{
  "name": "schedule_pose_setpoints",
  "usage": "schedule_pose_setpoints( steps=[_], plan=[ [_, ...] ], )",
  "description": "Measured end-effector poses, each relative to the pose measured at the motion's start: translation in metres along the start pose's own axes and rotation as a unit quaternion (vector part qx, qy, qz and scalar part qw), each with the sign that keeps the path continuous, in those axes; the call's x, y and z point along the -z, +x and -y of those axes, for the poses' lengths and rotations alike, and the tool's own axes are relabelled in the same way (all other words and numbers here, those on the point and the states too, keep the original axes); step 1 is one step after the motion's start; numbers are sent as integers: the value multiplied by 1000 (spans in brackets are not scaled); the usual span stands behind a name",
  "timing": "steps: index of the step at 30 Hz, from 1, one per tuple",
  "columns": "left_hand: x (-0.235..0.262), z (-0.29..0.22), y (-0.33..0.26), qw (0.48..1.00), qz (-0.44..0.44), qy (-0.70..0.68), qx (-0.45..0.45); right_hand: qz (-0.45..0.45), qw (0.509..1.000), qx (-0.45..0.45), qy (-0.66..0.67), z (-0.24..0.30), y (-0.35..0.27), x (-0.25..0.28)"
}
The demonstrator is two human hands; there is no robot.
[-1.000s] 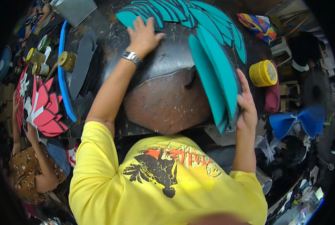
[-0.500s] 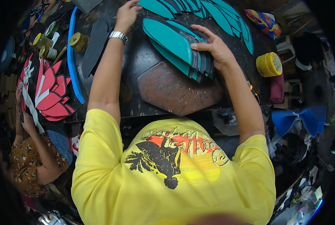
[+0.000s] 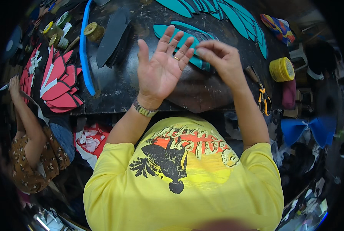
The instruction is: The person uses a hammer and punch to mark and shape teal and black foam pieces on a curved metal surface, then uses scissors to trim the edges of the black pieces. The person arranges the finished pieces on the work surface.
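Observation:
My left hand (image 3: 160, 71) is raised over the dark worktable (image 3: 122, 88), palm turned up and fingers spread, holding nothing. It wears a ring and a metal watch at the wrist. My right hand (image 3: 222, 61) is beside it, its fingertips pinched together right at my left fingertips, with nothing visible between them. Under both hands lies a stack of teal foam leaf shapes (image 3: 187, 32), flat on the table. More teal foam leaves (image 3: 233, 15) fan out along the far edge.
Another person's hand (image 3: 14, 82) works at the left near red and pink foam petals (image 3: 58, 79). A blue foam strip (image 3: 85, 50), a black foam piece (image 3: 110, 34), tape rolls (image 3: 93, 30), a yellow roll (image 3: 281, 69) and orange-handled pliers (image 3: 262, 96) lie about.
My right hand let go of the teal foam stack, which now lies on the table. My left hand pulled back from the far side and turned palm up, meeting my right fingertips.

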State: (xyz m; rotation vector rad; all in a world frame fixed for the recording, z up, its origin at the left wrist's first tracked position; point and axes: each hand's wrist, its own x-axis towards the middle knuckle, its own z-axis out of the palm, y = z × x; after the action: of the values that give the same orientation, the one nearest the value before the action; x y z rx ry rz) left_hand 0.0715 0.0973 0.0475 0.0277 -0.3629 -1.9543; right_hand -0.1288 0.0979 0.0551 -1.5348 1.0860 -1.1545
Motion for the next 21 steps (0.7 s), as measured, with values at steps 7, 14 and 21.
schedule_pose_setpoints(
  steps=[7,14,21],
  plan=[
    [0,42,-21,986,47,161,0,-109,992,19,-58,10,-57,-22],
    [10,47,-47,907,158,391,15,-44,993,-8,-110,3,-89,-14],
    [23,4,-14,647,155,738,-110,-103,971,95,-194,8,-107,9]
  ],
)
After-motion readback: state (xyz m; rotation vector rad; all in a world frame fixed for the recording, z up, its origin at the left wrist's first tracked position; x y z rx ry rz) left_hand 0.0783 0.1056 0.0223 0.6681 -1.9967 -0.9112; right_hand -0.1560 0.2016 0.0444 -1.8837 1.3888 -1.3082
